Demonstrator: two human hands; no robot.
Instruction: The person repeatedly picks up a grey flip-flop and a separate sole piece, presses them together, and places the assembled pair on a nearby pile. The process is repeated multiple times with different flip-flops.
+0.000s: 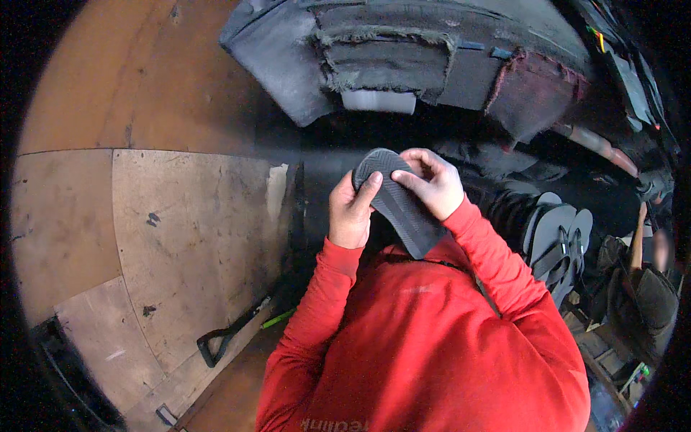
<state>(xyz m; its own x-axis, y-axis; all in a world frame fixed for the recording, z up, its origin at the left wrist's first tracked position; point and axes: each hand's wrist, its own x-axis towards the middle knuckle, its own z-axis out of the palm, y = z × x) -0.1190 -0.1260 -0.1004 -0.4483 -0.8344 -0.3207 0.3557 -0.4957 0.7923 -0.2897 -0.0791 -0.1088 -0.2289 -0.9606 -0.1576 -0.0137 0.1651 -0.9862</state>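
I hold a dark grey rubber sandal sole [400,205] in front of my chest, its ridged underside facing up. My left hand [350,212] grips its left edge, thumb pressed on the toe end. My right hand [432,181] clasps the right edge from above, fingers curled over the top. Both arms wear red sleeves.
A stack of grey flip-flops [556,241] lies to the right. Worn grey padded machinery [403,54] looms above. Wooden boards [165,237] cover the left, with a black-handled tool [227,335] lying on them. Another person [648,266] sits at the far right.
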